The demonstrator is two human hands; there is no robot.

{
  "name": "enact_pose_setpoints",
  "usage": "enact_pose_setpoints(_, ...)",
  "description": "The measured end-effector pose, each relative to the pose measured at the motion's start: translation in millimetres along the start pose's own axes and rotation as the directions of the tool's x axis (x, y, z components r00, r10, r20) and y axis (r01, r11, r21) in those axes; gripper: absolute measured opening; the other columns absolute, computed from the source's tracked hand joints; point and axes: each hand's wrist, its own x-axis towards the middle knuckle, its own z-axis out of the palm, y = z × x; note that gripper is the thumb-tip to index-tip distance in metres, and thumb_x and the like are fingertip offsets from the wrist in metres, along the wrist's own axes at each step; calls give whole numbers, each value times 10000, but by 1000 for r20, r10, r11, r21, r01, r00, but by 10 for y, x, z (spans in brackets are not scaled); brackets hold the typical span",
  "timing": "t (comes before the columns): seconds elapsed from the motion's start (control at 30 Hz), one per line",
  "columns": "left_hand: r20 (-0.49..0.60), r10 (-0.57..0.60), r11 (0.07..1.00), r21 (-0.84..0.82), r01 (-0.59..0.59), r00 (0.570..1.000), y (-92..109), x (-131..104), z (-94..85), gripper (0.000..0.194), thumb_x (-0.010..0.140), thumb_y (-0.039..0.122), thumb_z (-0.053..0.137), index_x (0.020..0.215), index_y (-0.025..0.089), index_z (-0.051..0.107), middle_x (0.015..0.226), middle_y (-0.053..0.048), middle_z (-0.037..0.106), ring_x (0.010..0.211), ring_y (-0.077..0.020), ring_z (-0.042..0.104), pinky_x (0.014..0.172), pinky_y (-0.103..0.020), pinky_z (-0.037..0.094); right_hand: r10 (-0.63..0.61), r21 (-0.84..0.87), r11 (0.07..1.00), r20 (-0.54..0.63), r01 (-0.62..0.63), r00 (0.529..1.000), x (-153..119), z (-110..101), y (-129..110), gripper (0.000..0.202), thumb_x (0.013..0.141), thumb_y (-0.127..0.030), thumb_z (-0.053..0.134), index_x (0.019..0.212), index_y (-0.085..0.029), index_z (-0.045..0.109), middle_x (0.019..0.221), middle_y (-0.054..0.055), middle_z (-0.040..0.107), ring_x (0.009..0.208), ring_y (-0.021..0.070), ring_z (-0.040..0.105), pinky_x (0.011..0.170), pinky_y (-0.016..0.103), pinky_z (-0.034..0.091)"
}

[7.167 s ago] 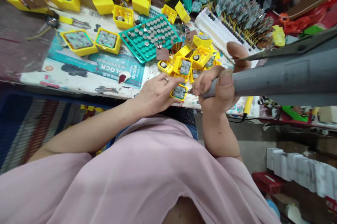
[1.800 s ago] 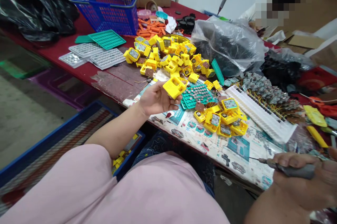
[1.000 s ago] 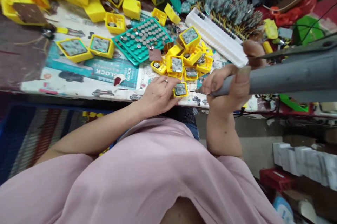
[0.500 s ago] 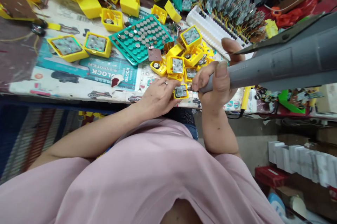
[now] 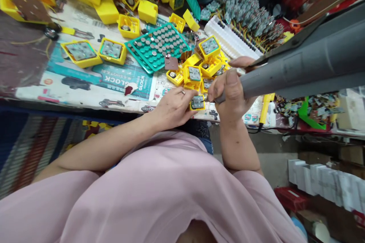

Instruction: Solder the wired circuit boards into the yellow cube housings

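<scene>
Moved leftward since a second earlier, the grey tool [image 5: 296,62] in the closed grip of the right hand [image 5: 232,96] had its tip at the right side of the small yellow box [image 5: 197,102], which the left hand [image 5: 174,107] pinched at the table's [image 5: 19,51] near edge. Printed paper [image 5: 94,73] reading "GLOCK" covered the tabletop, under a green tray [image 5: 144,59]; white boxes [image 5: 322,178] stood at near right.
</scene>
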Motion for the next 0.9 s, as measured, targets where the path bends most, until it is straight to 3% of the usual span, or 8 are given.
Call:
enact_pose_setpoints(0.13, -7, 17, 1000, 5, -17, 1000, 9, 10, -12, 356, 930, 316, 565, 1195, 81, 535, 941, -142, 700, 915, -283, 668, 839, -415, 552, -81, 15, 996, -98, 83, 992, 8, 36, -105, 271, 984, -552, 477, 1104, -319, 548, 596, -88, 340, 356, 84, 353, 374, 241, 352)
enact_pose_setpoints(0.3, 10, 54, 998, 15, -54, 999, 15, 2, -41, 366, 923, 270, 575, 1236, 80, 558, 1060, -163, 708, 1013, -296, 666, 890, -428, 543, -24, 78, 996, -102, 32, 995, 57, -107, -173, 427, 967, -656, 436, 1084, -277, 595, 568, -83, 283, 374, 97, 375, 401, 249, 385)
enact_pose_setpoints(0.4, 9, 41, 999, 24, -41, 999, 49, 15, -75, 409, 926, 324, 594, 1261, 90, 585, 1191, -175, 687, 1107, -309, 638, 939, -444, 524, 32, 49, 998, -95, -28, 995, 70, -177, -160, 512, 947, -703, 416, 1221, -295, 559, 565, -78, 304, 391, 121, 415, 425, 271, 407)
enact_pose_setpoints(0.5, -2, 33, 999, 31, -33, 999, 116, 88, -115, 486, 941, 424, 572, 1315, 115, 587, 1290, -166, 660, 1159, -313, 609, 960, -462, 501, -9, 36, 999, -161, 15, 987, 58, -173, -167, 517, 941, -684, 449, 1337, -352, 457, 540, -99, 248, 356, 121, 366, 406, 264, 374)
enact_pose_setpoints(0.63, 89, 58, 989, 131, -70, 994, 193, 206, -139, 347, 967, 356, 529, 1218, 165, 675, 1190, -106, 727, 1072, -307, 638, 859, -463, 499, 8, 71, 997, -212, 7, 977, 48, -186, -244, 525, 894, -665, 535, 1312, -362, 442, 519, -116, 258, 331, 112, 321, 385, 262, 347)
enact_pose_setpoints(0.77, 124, 105, 971, 200, -129, 987, 195, 177, -130, 345, 940, 365, 579, 1188, 159, 700, 1266, -139, 696, 1087, -322, 633, 868, -471, 497, 41, 83, 996, -268, -20, 963, 58, -381, -258, 486, 868, -632, 592, 1255, -350, 508, 502, -115, 310, 329, 111, 328, 370, 269, 336)
enact_pose_setpoints(0.9, 133, 192, 948, 231, -219, 972, 164, 97, -183, 300, 948, 267, 564, 1201, 170, 693, 1233, -141, 708, 1010, -282, 663, 850, -427, 508, 59, 91, 995, -353, -28, 934, 21, -656, -159, 414, 854, -573, 648, 1193, -346, 577, 484, -115, 363, 324, 112, 357, 352, 263, 332)
